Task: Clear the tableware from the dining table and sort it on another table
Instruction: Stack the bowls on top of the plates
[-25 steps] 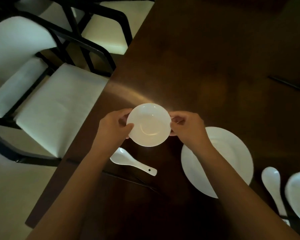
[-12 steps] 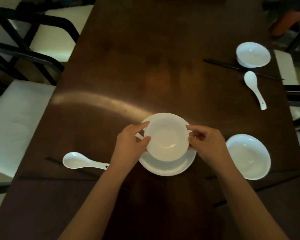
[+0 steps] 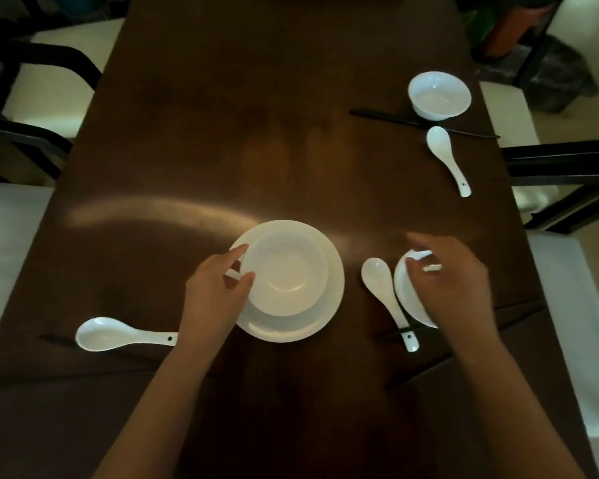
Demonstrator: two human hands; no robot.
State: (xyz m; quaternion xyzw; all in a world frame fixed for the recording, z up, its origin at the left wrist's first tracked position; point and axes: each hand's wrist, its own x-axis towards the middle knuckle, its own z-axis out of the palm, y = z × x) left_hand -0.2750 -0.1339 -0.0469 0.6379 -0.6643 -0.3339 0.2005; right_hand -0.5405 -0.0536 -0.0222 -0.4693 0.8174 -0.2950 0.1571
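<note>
The left hand [image 3: 218, 292] held fingers clamped on the rim of the bowl [image 3: 286, 273], which sat on the plate [image 3: 332, 292] on the worktop [image 3: 291, 133]. The right hand [image 3: 453, 285], blurred, covered a second bowl [image 3: 407, 295]; its finger state could not be told. The glazed ware was judged rigid, slippery and fragile: grip at rims.

Our right hand [image 3: 446, 281] is smeared by motion, so we cannot tell whether its fingers actually grip the bowl [image 3: 407, 292] beneath it; it covers most of that bowl. Left of that bowl, dark chopsticks [image 3: 391, 332] under the spoon [image 3: 388, 299] nearly vanish into the worktop [image 3: 256, 115]. Far left of it, our left hand [image 3: 215, 292] hides part of the plate [image 3: 332, 295].
</note>
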